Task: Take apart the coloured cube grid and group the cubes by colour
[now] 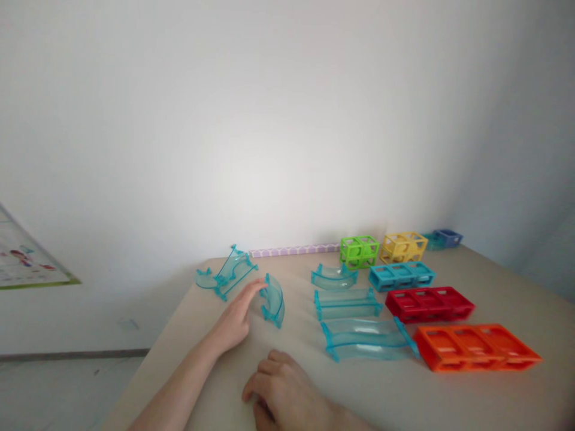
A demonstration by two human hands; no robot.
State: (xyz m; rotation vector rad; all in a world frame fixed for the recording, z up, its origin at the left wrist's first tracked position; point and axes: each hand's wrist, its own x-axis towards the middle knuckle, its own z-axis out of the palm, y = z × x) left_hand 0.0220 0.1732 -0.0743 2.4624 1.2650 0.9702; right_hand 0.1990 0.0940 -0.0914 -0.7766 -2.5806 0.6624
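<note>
My left hand reaches over the table with its fingers stretched out. Its fingertips touch the upper end of a curved, see-through teal track piece, and the thumb stays apart from it. Nearer to me, my right hand rests on the tabletop with its fingers curled in; nothing shows in it. Beyond my left hand lie several more teal track pieces, partly overlapping. To the right, a short curved track piece, a straight track piece and a longer wavy track piece lie in a column.
Frame blocks line the right side: orange, red, blue, green and yellow. A dark blue block sits in the back corner. A purple patterned strip runs along the wall. The table's left edge is near my left forearm.
</note>
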